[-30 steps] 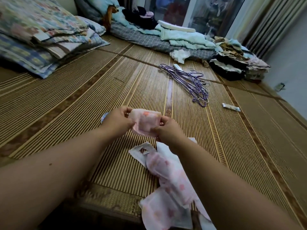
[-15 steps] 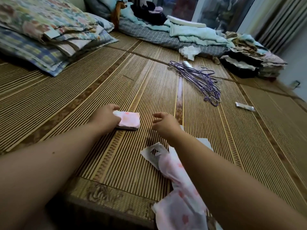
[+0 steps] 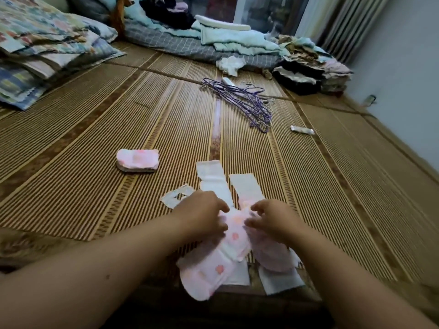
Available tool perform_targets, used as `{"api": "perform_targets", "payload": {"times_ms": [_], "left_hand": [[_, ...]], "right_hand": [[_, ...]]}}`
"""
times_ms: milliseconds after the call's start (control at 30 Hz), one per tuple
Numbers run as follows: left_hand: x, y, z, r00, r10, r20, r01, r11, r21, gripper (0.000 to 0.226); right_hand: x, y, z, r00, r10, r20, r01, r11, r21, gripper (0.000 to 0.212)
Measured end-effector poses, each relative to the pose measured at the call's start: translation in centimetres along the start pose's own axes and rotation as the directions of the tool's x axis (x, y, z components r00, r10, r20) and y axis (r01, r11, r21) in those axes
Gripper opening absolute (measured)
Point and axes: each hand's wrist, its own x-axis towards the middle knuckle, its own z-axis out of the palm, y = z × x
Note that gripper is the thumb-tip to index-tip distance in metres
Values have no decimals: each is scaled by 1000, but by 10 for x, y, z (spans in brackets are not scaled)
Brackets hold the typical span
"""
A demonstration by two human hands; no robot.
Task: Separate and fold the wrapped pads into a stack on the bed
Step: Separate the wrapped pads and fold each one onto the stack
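left hand: pinches pink wrapped pads | right hand: half-curled fingers touch same pads, grip unclear

No word, label, brand or number can be read anywhere; the pink wrappers show only blurred coloured spots.

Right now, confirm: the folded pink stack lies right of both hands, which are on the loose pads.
Wrong side. The head view shows the folded pink stack left of the left hand and right hand, which are on the loose pads.
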Motion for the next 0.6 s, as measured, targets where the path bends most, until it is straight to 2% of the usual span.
{"api": "perform_targets", "payload": {"times_ms": [67, 133, 233, 333, 400, 467, 500, 600], "left_hand": [[0, 7, 11, 1000, -14, 19, 14, 999, 50, 37], [2, 11, 17, 999, -29, 17, 28, 997, 70, 34], [5, 12, 22, 999, -44, 22, 43, 998, 54, 36], [6, 11, 24, 997, -71, 35, 69, 997, 43, 43], [7, 10, 24, 995, -86, 51, 85, 996, 18, 58], [6, 11, 19, 995, -87, 47, 91, 993, -74, 68], [5, 12, 14, 996, -79, 32, 83, 985, -153, 66], [2, 15, -2, 999, -42, -3, 36, 895, -444, 37]], "right_hand": [[-4, 10, 9, 997, 65, -45, -61, 995, 79, 50], [-5, 15, 16, 998, 62, -32, -56, 986, 155, 43], [-4, 13, 19, 999, 53, 2, -52, 976, 213, 14], [-3, 9, 13, 999, 43, 10, -44, 973, 227, 12], [-7, 5, 6, 999, 27, 20, -32, 954, 299, 12], [-12, 0, -5, 1000, -8, 24, -3, 914, 405, 12], [-14, -2, -12, 999, -26, 27, 11, 884, 467, 11], [-20, -8, -35, 995, -98, 9, 71, 775, 628, 9]]}}
